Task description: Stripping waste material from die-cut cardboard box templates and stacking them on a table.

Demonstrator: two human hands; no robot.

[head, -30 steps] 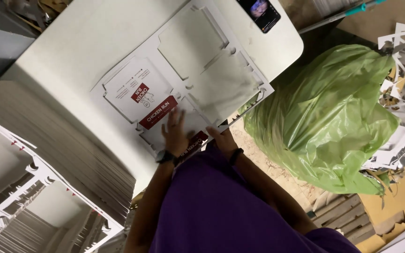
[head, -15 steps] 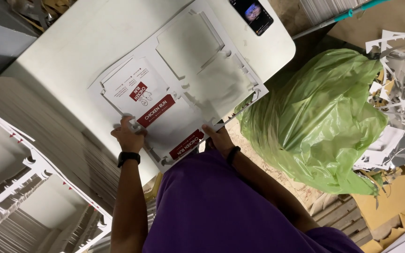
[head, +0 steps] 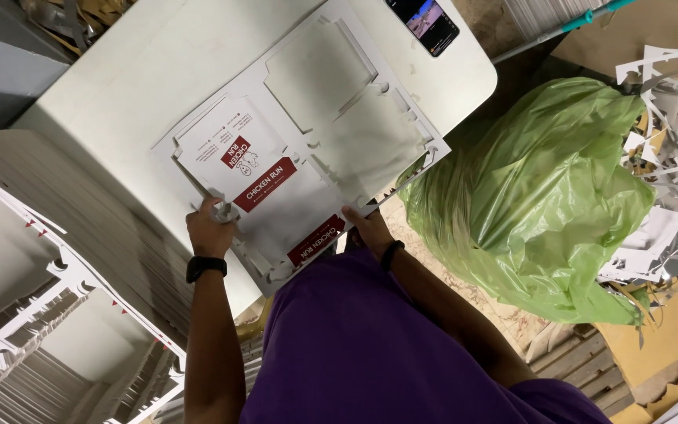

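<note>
A: What do the two grips do?

B: The left hand [head: 210, 228], with a black wristband [head: 205, 267], is at the lower left edge of the die-cut cardboard sheet [head: 300, 157]. Its fingers are closed together and pinch a small flap of waste card at that edge. The right hand [head: 366, 228], with a dark bracelet [head: 391, 254], lies at the lower edge of the same sheet, a little right of the frame centre. Its fingers press on the border beside a red printed strip; I cannot tell if they are closed around the edge or only lie flat on it.

A: And where is the sheet?

B: It lies flat on the white counter [head: 119, 86], turned diagonally, in the upper middle of the frame. One part has red and white print, the other part is plain grey with cut-out outlines of box panels.

A: What is around it?

B: A smartphone [head: 425, 23] with a lit screen lies on the counter at the top edge, apart from the sheet. A full green plastic bag [head: 543, 196] stands just beside the counter on the right. Further right there is a heap of white cardboard trimmings [head: 668, 141]. At the left and lower left stand tall stacks of cut sheets [head: 56, 259]. The person's purple shirt [head: 370, 353] fills the bottom centre.
</note>
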